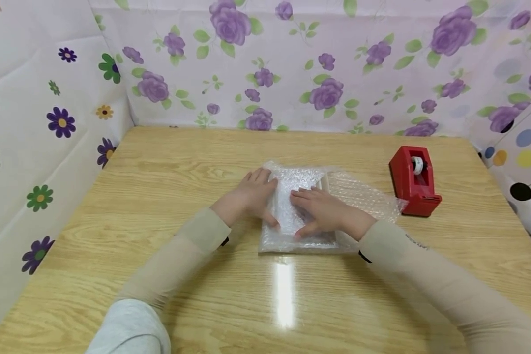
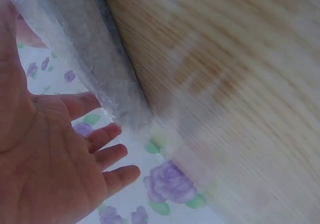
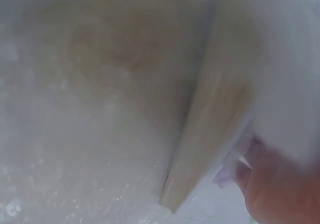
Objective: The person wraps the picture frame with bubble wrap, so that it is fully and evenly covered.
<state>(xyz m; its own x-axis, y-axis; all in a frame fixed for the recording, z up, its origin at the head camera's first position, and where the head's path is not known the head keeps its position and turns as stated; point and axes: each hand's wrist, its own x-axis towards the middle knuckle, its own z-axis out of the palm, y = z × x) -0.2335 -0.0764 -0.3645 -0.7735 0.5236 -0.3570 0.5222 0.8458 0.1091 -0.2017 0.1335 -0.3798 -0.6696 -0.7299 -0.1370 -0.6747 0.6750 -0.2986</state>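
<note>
A flat rectangular item with a pale frame-like edge (image 1: 325,183) lies on the table, partly wrapped in clear bubble wrap (image 1: 287,182). My left hand (image 1: 253,195) is at the left side of the bundle, fingers spread and fingertips touching the wrap's edge. In the left wrist view the palm of that hand (image 2: 55,154) faces the wrapped side (image 2: 95,49). My right hand (image 1: 320,211) rests on top of the bundle with its fingers extended leftward. The right wrist view is blurred, showing the pale edge (image 3: 205,139) beside cloudy wrap and part of the hand (image 3: 280,184).
A loose flap of bubble wrap (image 1: 365,194) stretches right, reaching a red tape dispenser (image 1: 413,182) with a tape roll (image 1: 418,164) in it. The wooden table (image 1: 181,162) meets flower-print sheets (image 1: 283,64) at the back and sides.
</note>
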